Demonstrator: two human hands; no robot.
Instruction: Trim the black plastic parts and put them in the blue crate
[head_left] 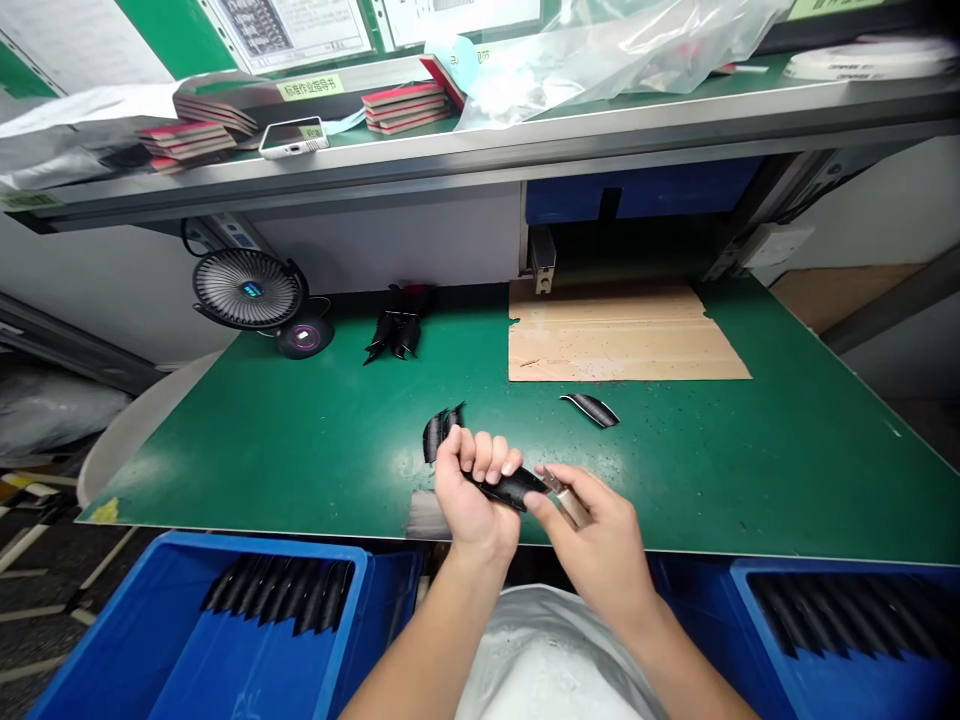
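My left hand (474,500) is wrapped round a glossy black curved plastic piece (517,487), whose pointed end sticks out toward the right. In my right hand (606,535) is a small metal tool with a pale handle (571,505). Its tip meets the end of the black piece, and my right thumb presses there too. Just behind my left hand lie loose black curved pieces (433,436), partly covered by the fingers. Another single black piece (592,409) rests farther right on the green table (337,440).
A cardboard sheet (622,335) lies at the back. Left of it are a black bundle of pieces (401,325) and a small fan (251,290). A grey block (427,515) sits at the front edge. Blue bins (247,545) (847,572) with rows of black pieces flank me. A shelf (450,150) spans above.
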